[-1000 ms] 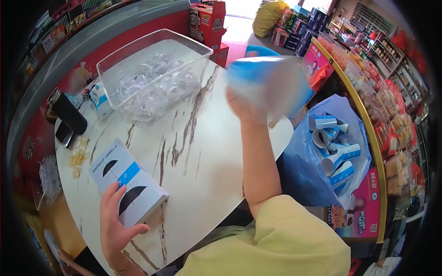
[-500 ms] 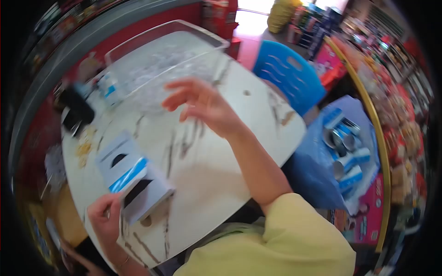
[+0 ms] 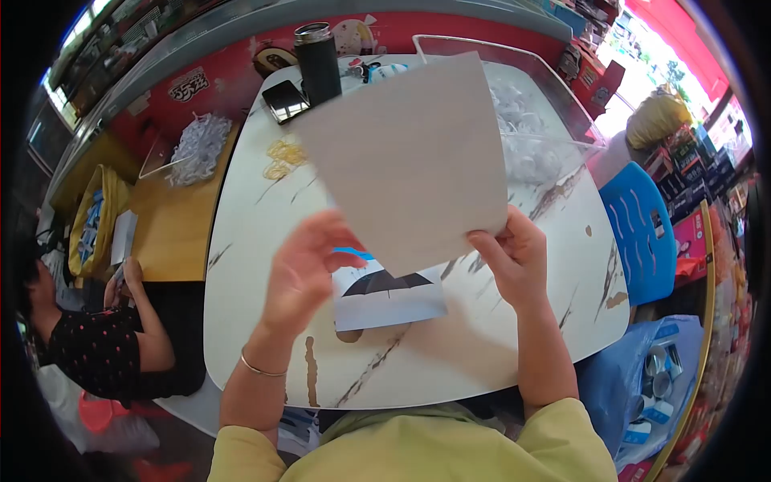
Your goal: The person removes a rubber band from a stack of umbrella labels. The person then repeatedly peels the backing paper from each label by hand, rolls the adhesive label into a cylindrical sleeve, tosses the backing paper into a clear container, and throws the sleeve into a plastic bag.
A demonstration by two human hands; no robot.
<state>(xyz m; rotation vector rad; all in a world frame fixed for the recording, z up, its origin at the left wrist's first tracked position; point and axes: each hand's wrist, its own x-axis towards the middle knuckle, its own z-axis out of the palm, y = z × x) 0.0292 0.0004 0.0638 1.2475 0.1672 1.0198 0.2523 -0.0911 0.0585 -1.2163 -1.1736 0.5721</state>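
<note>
My right hand (image 3: 518, 257) pinches the lower right edge of a plain greyish card sheet (image 3: 409, 153), which is raised and tilted above the table. My left hand (image 3: 303, 269) is slightly blurred beside the sheet's lower left edge, its fingers curved and apart with nothing seen in them. Under the sheet, printed sheets with a black umbrella picture (image 3: 389, 301) and a blue band lie on the marble-patterned table (image 3: 257, 241). The raised sheet hides their upper part.
A black flask (image 3: 318, 68), a phone (image 3: 285, 101) and yellow rubber bands (image 3: 285, 157) are at the back left. A clear bin (image 3: 554, 149) holds white plastic pieces. Right are a blue chair (image 3: 640, 233) and a bag of blue-white rolls (image 3: 618, 377). Another person (image 3: 104, 345) sits left.
The view has swung right and levelled. My right hand, empty in the air before, now grips the card sheet. My left hand has left the corner of the printed sheets and opened.
</note>
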